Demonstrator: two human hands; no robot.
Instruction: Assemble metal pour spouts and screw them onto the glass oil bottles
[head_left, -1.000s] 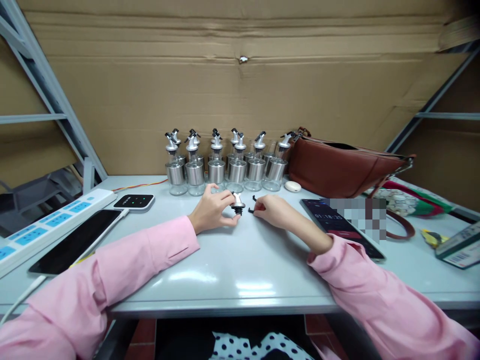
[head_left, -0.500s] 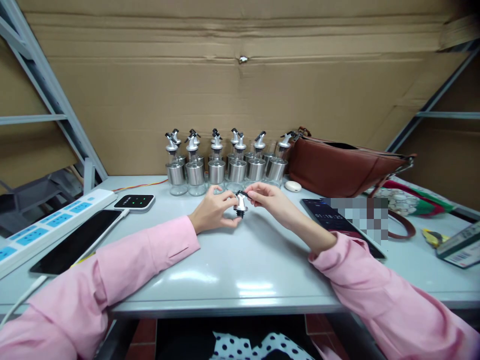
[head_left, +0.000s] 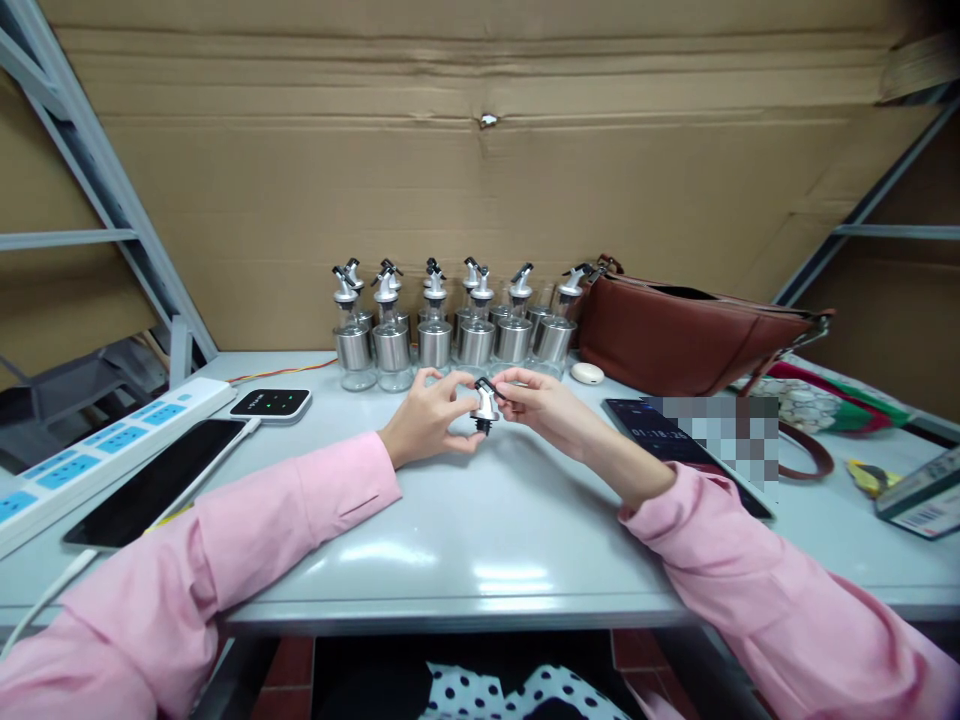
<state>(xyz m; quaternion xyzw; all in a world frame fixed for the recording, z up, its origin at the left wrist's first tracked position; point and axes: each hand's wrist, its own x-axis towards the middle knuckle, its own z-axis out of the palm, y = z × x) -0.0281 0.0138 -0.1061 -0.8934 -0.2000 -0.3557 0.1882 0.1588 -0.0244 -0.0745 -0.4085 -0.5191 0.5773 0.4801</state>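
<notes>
My left hand (head_left: 429, 418) pinches a small silver pourer cap (head_left: 484, 409) just above the grey table (head_left: 480, 540). My right hand (head_left: 546, 406) grips a small black lever piece (head_left: 490, 388) and presses it against the top of that cap. Both hands meet at the table's middle. Behind them stands a row of several glass bottles (head_left: 457, 330) with steel bands and spout tops.
A brown leather bag (head_left: 675, 335) lies at the back right, a phone (head_left: 675, 445) in front of it. A white oval case (head_left: 586, 373) sits by the bottles. At left are a power strip (head_left: 97, 450), a dark tablet (head_left: 150, 485) and a black device (head_left: 271, 402).
My right hand lifted the black piece from the table and brought it left onto the cap held by my left hand. The left hand raised the cap slightly.
</notes>
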